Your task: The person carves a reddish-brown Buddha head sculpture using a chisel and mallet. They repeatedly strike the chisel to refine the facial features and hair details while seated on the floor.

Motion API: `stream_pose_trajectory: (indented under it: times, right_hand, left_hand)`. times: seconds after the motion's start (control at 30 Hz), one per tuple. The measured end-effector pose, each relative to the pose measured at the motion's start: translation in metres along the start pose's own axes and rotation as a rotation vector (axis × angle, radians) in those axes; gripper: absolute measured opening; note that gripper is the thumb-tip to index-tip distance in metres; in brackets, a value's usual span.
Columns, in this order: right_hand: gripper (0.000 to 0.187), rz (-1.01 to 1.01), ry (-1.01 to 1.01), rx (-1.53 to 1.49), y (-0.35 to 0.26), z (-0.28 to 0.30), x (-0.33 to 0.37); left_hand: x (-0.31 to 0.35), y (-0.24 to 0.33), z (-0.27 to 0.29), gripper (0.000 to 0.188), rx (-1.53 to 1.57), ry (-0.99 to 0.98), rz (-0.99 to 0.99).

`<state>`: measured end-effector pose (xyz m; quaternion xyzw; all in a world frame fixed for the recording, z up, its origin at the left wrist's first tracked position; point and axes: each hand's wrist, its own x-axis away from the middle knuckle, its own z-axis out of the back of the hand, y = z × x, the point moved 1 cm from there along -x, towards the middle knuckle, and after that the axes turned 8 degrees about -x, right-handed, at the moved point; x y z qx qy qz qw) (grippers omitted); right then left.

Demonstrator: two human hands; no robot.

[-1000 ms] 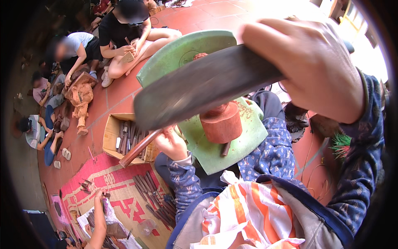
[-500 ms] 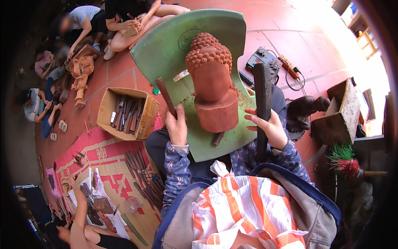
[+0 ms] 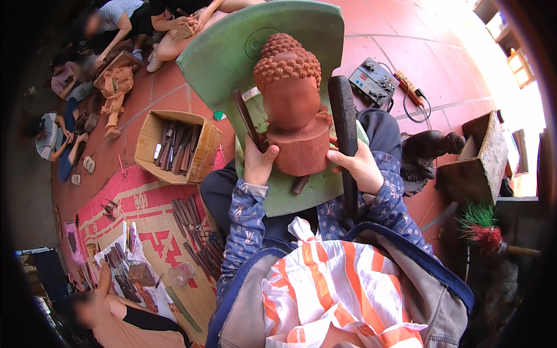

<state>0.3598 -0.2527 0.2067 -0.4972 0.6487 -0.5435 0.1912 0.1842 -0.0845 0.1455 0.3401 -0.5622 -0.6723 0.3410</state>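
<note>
A reddish-brown carved wooden bust (image 3: 299, 153) with curled hair stands on a curved green plastic chair (image 3: 223, 58) between my knees. My left hand (image 3: 259, 165) is closed around a dark, slim chisel (image 3: 246, 116) that points up and away, and its thumb touches the left side of the bust's base. In my right hand (image 3: 364, 168) a long dark wooden mallet (image 3: 343, 122) is held upright, while the fingertips rest against the right side of the base. A short dark piece of wood (image 3: 300, 184) pokes out from under the bust's near edge.
Left of me stand a cardboard box (image 3: 203, 148) of chisels and a woven mat (image 3: 148, 203) with more tools. A power box (image 3: 374, 78), a power strip (image 3: 409, 87), a dark figurine (image 3: 420, 152) and a wooden crate (image 3: 478, 159) lie right. Other people sit along the left.
Both my hands have come inward onto the bust's base, still holding the chisel and the mallet. At the lower left, another person has leaned further into view.
</note>
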Motion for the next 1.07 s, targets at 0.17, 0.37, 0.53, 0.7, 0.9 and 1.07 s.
stream_pose_trajectory:
  times: [0.17, 0.37, 0.53, 0.7, 0.9, 1.07]
  right_hand:
    - [0.054, -0.042, -0.041, 0.026, 0.003, 0.011, -0.009]
    - [0.055, -0.073, -0.081, -0.015, 0.006, 0.012, -0.017]
    - [0.056, -0.108, -0.071, -0.035, 0.008, 0.01, -0.014]
    - [0.056, -0.072, -0.049, -0.131, 0.008, 0.006, -0.015]
    - [0.055, -0.065, -0.04, -0.131, 0.007, 0.008, -0.016]
    - [0.057, -0.064, -0.053, -0.113, 0.006, 0.015, -0.019]
  left_hand:
    - [0.006, -0.004, 0.002, 0.089, -0.039, 0.038, 0.006]
    - [0.012, 0.016, -0.005, 0.092, -0.075, 0.143, -0.072]
    - [0.009, 0.009, 0.005, 0.095, -0.224, 0.133, -0.047]
    - [0.013, 0.01, 0.003, 0.096, -0.225, 0.157, -0.029]
    - [0.012, 0.009, -0.005, 0.094, -0.138, 0.183, -0.055]
    - [0.018, 0.007, -0.01, 0.096, -0.112, 0.198, -0.008]
